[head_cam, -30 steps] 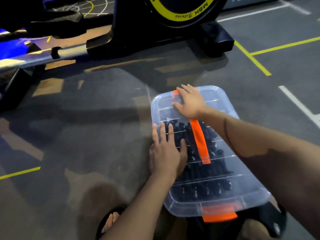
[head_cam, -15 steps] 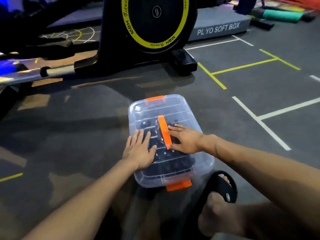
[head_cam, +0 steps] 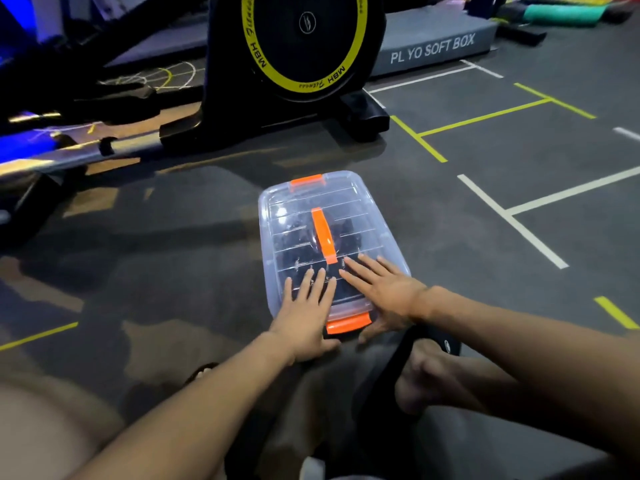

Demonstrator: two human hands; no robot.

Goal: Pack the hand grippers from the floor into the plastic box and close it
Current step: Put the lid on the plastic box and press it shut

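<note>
Box, clear plastic, on the gym floor near the exercise machine; lid on, dark hand grippers inside. Left hand and right hand lie flat, fingers spread, gripping nothing. Risk: uneven pressing may leave the near orange latch unclipped, so the lid springs up.

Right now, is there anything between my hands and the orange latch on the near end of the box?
Nothing visible. The left hand and right hand lie flat on the clear lid, either side of the near orange latch, which sits uncovered between them.
</note>
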